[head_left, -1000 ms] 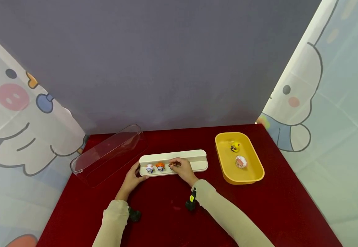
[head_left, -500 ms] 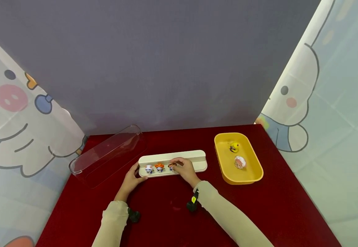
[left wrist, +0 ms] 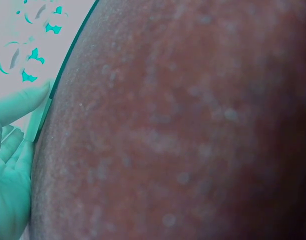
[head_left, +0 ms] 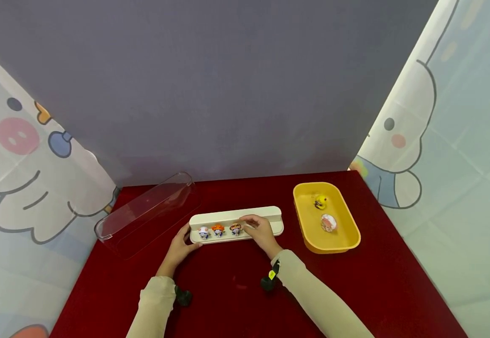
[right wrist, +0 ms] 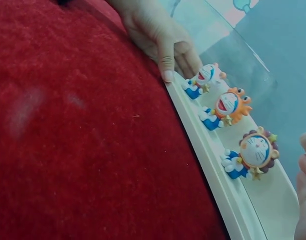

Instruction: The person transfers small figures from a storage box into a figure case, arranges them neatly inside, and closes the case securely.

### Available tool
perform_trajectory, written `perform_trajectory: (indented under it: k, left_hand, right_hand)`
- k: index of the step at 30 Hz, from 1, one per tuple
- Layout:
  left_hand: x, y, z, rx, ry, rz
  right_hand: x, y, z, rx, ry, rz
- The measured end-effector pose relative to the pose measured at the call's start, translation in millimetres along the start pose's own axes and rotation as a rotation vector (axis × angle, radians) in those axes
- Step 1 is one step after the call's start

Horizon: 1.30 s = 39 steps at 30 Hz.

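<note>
A cream two-step display stand [head_left: 215, 217] lies on the red cloth. My left hand [head_left: 179, 248] grips its left end, thumb on the front edge and fingers round the end. Three small figurines sit in a row on the lower step: one with a pale hood [right wrist: 205, 77], one with an orange crab hood [right wrist: 226, 107], and one with a brown lion-mane hood [right wrist: 255, 152]. Just right of the lion-hooded figurine is my right hand [head_left: 263, 234], fingers loosely extended over the stand and holding nothing. In the right wrist view, a gap separates its fingertips from that figurine.
A yellow tray [head_left: 312, 237] stands to the right, holding a yellow figurine [head_left: 320, 202] and a pink-and-white figurine [head_left: 328, 222]. At the back left lies a long clear plastic cover [head_left: 148, 206]. A grey wall [head_left: 236, 94] rises behind the table.
My right hand has let go of the lion-hooded figurine and drawn a little to the right. That figurine now sits fully visible on the step. My left hand keeps its hold.
</note>
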State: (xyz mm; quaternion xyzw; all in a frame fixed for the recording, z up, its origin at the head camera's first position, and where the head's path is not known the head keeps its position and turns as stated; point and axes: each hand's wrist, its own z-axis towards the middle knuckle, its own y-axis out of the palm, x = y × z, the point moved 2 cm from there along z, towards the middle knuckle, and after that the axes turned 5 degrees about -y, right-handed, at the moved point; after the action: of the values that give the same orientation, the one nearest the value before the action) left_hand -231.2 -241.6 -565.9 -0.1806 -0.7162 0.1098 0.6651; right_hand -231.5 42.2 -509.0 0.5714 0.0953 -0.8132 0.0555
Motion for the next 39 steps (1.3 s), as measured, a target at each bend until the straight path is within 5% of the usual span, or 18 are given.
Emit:
perform_trajectory:
  k: [7,21,31,39]
  left_hand:
    - [22.4,0.3,-10.6,-0.003,-0.001,0.006]
    - [19.7,0.6,-10.5,0.006,-0.009,-0.003]
    - [-10.1,1.6,6.6,0.020,-0.019,-0.003]
    - [-14.3,3.1,6.7,0.019,-0.002,-0.008]
  right_hand:
    - [-0.6,-9.6,-3.1,0.054,0.033,0.017]
    - [-5.0,-28.3,-10.6,0.150,0.006,0.010]
    - [-1.7,-47.1,-16.0,0.195,-0.007,0.059]
    - [2.0,-60.5,-22.2,0.241,-0.002,0.107]
